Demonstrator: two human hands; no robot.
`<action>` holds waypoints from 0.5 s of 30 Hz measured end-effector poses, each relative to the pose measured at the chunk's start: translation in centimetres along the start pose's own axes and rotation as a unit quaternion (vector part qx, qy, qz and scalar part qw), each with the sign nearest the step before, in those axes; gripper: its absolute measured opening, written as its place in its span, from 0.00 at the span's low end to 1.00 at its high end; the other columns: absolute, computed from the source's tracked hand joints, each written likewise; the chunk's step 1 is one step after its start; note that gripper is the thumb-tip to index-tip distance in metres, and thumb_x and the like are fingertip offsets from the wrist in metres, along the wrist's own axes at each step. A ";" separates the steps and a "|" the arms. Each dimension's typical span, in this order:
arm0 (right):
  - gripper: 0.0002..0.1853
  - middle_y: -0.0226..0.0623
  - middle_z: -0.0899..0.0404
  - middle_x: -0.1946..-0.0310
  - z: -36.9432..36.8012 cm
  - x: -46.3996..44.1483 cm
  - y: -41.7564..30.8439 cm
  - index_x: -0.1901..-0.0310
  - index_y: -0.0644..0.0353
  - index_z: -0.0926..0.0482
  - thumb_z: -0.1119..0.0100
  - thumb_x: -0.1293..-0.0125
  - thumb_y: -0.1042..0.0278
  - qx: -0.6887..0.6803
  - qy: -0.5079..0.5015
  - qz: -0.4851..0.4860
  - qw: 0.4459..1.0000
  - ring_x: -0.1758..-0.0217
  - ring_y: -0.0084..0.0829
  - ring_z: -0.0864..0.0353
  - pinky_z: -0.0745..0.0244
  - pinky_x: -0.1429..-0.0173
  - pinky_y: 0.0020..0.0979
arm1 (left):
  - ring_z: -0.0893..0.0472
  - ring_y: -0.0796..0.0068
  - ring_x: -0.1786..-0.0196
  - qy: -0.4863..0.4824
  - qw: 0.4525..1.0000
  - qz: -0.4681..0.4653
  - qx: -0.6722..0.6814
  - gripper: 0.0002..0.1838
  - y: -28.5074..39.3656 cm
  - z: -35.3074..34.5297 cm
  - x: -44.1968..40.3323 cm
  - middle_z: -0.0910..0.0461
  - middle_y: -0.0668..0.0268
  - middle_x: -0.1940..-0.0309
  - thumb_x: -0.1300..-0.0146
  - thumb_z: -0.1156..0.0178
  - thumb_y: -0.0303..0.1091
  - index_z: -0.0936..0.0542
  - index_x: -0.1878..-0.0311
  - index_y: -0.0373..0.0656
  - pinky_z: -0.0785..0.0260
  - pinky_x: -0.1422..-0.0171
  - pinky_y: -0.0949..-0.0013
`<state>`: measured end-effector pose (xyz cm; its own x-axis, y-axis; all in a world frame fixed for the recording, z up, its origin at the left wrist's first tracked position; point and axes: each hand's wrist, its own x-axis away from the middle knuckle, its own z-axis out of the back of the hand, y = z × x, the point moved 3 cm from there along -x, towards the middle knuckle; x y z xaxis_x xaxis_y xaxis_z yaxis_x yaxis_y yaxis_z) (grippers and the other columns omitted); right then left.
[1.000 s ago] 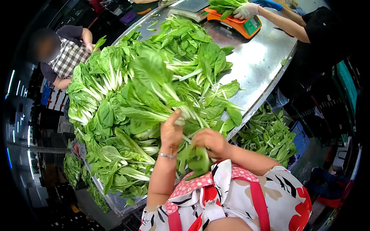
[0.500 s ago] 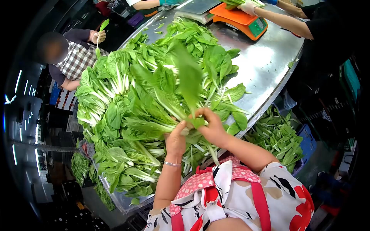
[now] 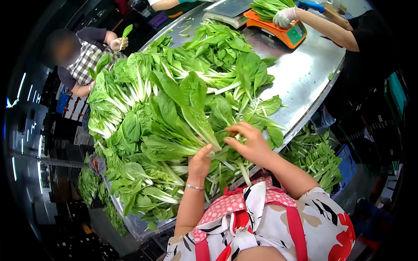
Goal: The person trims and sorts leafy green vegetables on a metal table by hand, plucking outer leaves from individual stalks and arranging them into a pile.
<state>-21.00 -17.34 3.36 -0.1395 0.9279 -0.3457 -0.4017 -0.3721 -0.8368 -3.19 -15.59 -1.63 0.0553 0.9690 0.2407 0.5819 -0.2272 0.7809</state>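
My left hand (image 3: pixel 200 163) is closed around the stalk ends of a bunch of leafy greens (image 3: pixel 185 104), whose long leaves fan out away from me. To its right, my right hand (image 3: pixel 249 142) has its thumb and fingers apart, with no leaf visible between them. Its fingertips hover over loose leaves close to the bunch's base. A large heap of greens with white stalks (image 3: pixel 130 98) surrounds both hands on the metal table (image 3: pixel 300 82).
An orange scale (image 3: pixel 278 32) bears greens at the far right, with a co-worker's gloved hand (image 3: pixel 285 18) on them. Across the heap at left, a person in a checked apron (image 3: pixel 89 65) holds a leaf. A blue crate (image 3: pixel 346 163) of leaves stands below the table's right edge.
The leaf blurred in my right hand is no longer there, and that hand has moved slightly right, off the bunch. At the scale, the co-worker's greens have come down onto it.
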 end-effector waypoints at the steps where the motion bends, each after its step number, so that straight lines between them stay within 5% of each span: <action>1: 0.15 0.45 0.26 0.66 -1.2 -0.5 0.3 0.61 0.67 0.25 0.42 0.46 0.64 -0.044 -0.029 -0.015 0.999 0.61 0.42 0.27 0.32 0.57 0.36 | 0.27 0.70 0.51 -0.010 1.000 0.006 0.004 0.22 -0.2 -0.4 0.1 0.27 0.64 0.54 0.48 0.43 0.20 0.32 0.47 0.39 0.36 0.45 0.67; 6: 0.13 0.45 0.26 0.68 -3.7 0.0 0.6 0.65 0.67 0.25 0.42 0.45 0.65 -0.119 -0.060 -0.030 0.991 0.63 0.42 0.26 0.32 0.59 0.34 | 0.27 0.72 0.50 -0.012 0.995 -0.051 -0.091 0.22 -0.7 -0.6 0.3 0.27 0.65 0.53 0.47 0.42 0.20 0.32 0.48 0.39 0.36 0.44 0.70; 8: 0.12 0.45 0.26 0.70 -3.7 0.5 1.0 0.67 0.67 0.26 0.42 0.46 0.65 -0.108 0.022 -0.016 0.994 0.64 0.42 0.26 0.32 0.59 0.34 | 0.27 0.73 0.51 0.036 0.979 -0.061 -0.189 0.22 -0.9 -0.7 0.7 0.26 0.65 0.54 0.47 0.41 0.20 0.31 0.48 0.39 0.36 0.45 0.70; 15: 0.11 0.44 0.27 0.72 -2.9 0.7 1.0 0.71 0.66 0.28 0.40 0.50 0.67 -0.085 -0.009 -0.075 0.993 0.69 0.41 0.26 0.31 0.64 0.34 | 0.27 0.76 0.53 0.024 0.998 -0.049 -0.033 0.18 -2.7 -1.1 0.8 0.26 0.65 0.55 0.46 0.42 0.21 0.30 0.50 0.38 0.35 0.48 0.72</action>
<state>-18.83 -17.12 1.07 -0.1069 0.9730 -0.2046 -0.2599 -0.2260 -0.9388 -5.63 -14.31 -2.87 -0.0396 0.9813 0.1882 0.5269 -0.1395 0.8384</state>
